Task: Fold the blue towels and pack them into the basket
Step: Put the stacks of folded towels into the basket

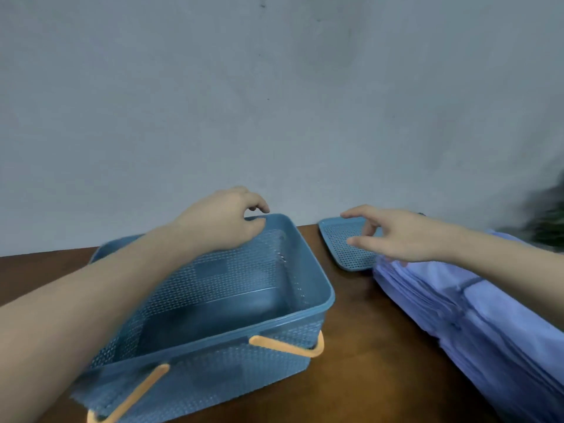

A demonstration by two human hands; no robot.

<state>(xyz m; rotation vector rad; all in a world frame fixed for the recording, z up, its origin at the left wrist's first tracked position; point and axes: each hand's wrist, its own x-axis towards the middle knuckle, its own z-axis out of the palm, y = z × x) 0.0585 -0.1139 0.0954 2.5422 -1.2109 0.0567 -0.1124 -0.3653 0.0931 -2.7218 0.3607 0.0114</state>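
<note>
Nothing packed yet: basket (317,288) w/ bare interior mid-table, left hand (225,221) gripping its far rim, right hand (406,236) loose, holding nothing, above blue towels (476,309) stacked at table's right edge.

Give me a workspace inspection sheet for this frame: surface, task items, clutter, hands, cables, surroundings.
Surface: brown wooden table, bare between the items.
Job's things: blue perforated basket with an orange handle, upright, no towels inside; stack of blue towels at the right, beside the basket.
Clutter: blue perforated lid lying flat behind the towels, right of the basket.
Hands: left hand at the basket's far rim, fingers curled, grip not clear; right hand with fingers spread, above the lid and the towel stack, holding nothing.
Cables: nothing seen.
Surroundings: plain grey wall behind the table; blurred dark shape at far right, unidentifiable.
</note>
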